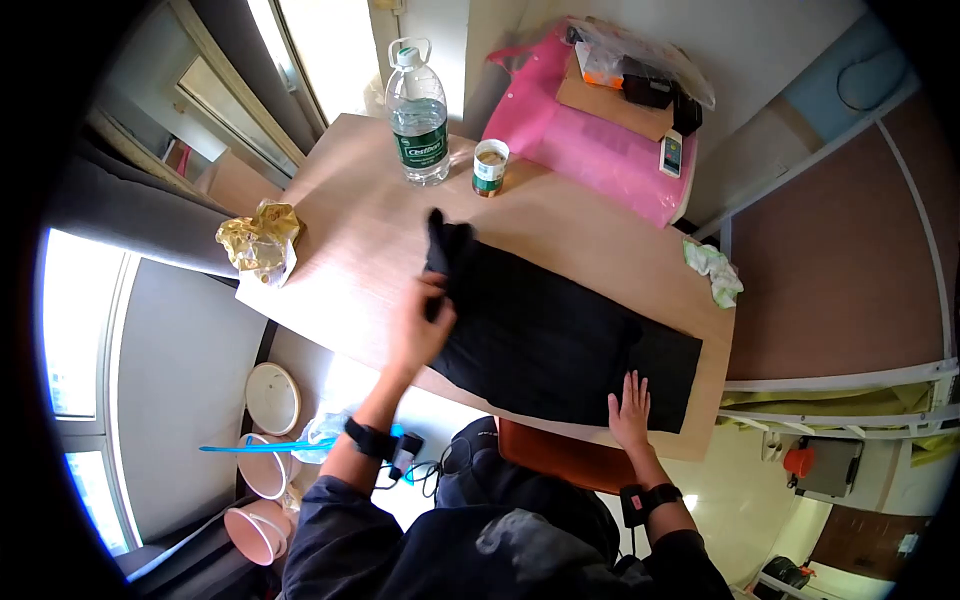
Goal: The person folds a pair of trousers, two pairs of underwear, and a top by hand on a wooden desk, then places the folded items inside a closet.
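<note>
A long black garment (545, 335), perhaps a pair of trousers, lies folded across the wooden table. At its left end a dark flap stands up from the tabletop, slightly blurred. My left hand (420, 325) is closed on the cloth just below that flap, its fingers curled round the edge. Near the garment's lower right end, my right hand (630, 410) rests flat with its fingers stretched out on the fabric. Both wrists wear black straps with small devices.
Beyond the garment stand a large water bottle (420, 130) and a paper cup (490, 167). A crumpled gold wrapper (262, 242) sits at the table's (340, 260) left edge, a crumpled tissue (713, 272) at the right. A pink bag (590, 165) lies at the back; buckets (262, 530) stand below left.
</note>
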Action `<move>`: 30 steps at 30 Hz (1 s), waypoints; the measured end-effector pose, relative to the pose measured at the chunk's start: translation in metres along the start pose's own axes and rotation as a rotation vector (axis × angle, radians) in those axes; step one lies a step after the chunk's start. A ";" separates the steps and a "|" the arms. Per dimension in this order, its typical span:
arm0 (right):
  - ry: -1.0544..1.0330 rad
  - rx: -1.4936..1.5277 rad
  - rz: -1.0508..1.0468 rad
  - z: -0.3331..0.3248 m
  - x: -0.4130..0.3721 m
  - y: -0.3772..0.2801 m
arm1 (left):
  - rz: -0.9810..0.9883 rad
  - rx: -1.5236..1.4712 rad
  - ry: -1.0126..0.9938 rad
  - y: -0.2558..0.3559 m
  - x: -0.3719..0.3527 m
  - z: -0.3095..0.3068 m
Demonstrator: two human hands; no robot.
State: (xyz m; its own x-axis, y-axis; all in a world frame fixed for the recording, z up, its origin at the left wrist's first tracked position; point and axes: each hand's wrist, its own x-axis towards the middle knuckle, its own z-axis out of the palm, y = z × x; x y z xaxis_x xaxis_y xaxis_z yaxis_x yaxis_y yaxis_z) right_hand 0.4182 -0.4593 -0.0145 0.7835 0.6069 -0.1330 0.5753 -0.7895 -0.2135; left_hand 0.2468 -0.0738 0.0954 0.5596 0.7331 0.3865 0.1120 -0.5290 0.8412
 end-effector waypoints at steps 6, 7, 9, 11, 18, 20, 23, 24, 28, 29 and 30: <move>-0.055 0.027 0.029 -0.001 -0.002 0.002 | 0.303 0.294 -0.303 -0.010 -0.083 0.093; -0.046 0.024 0.021 -0.002 -0.002 0.001 | 0.198 0.339 -0.403 -0.013 -0.091 0.099; -0.040 0.027 0.023 -0.002 -0.001 0.000 | 0.198 0.407 -0.382 -0.002 -0.090 0.092; -0.033 0.010 0.007 0.000 -0.003 0.002 | 0.154 0.631 -0.438 0.004 -0.084 0.086; -0.053 0.013 0.046 0.007 -0.006 0.002 | 0.177 0.319 -0.197 0.038 -0.069 0.094; -0.041 0.013 0.037 0.009 -0.006 0.001 | 0.295 0.496 -0.358 0.019 -0.086 0.111; -0.049 0.027 0.027 0.009 -0.006 0.002 | 0.364 0.674 -0.447 -0.004 -0.114 0.128; -0.053 0.023 0.017 0.009 -0.006 0.003 | 0.351 0.667 -0.433 0.001 -0.113 0.130; -0.060 -0.002 -0.005 0.008 -0.006 0.003 | -0.015 0.619 -0.845 0.072 -0.051 0.107; -0.074 0.002 -0.005 0.007 -0.006 0.003 | 0.141 0.608 -0.650 0.061 -0.041 0.114; -0.071 0.001 -0.004 0.007 -0.005 0.003 | 0.294 0.589 -0.447 0.045 -0.034 0.123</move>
State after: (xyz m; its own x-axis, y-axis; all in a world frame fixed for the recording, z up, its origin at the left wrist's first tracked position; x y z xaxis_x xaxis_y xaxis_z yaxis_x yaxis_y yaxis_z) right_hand 0.4142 -0.4636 -0.0215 0.7626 0.6150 -0.2006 0.5781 -0.7871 -0.2153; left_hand 0.3342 -0.1752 0.0737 0.8961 0.3536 0.2682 0.2547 -0.9047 0.3416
